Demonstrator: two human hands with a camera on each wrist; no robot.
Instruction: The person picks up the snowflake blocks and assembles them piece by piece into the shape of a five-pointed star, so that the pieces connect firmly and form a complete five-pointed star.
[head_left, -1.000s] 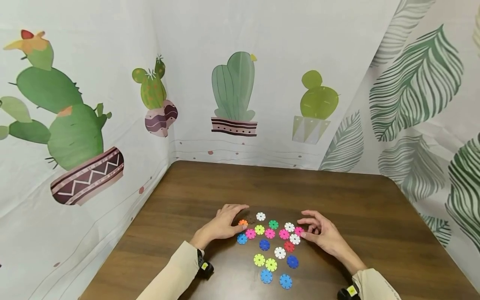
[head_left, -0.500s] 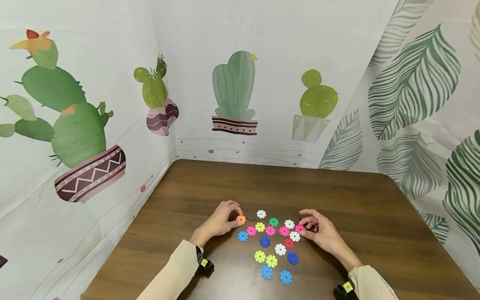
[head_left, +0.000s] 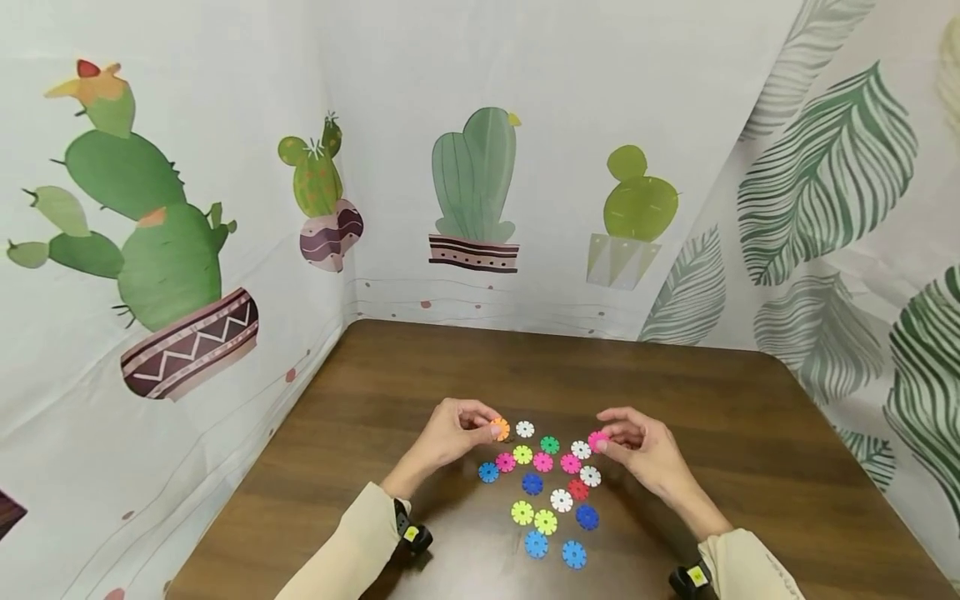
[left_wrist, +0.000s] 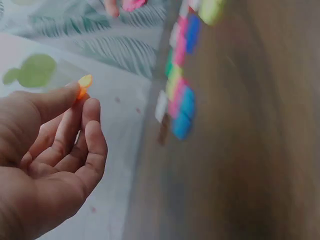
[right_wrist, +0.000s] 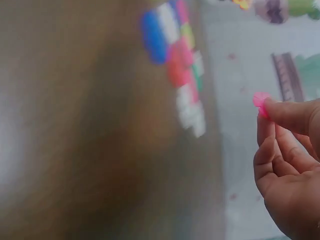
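Observation:
Between thumb and fingertips my left hand pinches an orange notched disc, lifted off the table. The left wrist view shows that orange disc at the fingertips. My right hand pinches a pink notched disc, also raised; in the right wrist view the pink disc sticks out past the thumb. Between the hands lie several more discs, among them a white one, a green one and a red one. A brown disc shows in the left wrist view.
The discs lie on a dark wooden table. Nearest the front are two light blue discs. Behind and beside the table hangs a white cloth printed with cacti and leaves.
The left hand has taken hold of the orange disc, lifted it and moved it right. The right hand has lifted the pink disc from beside the white ones.

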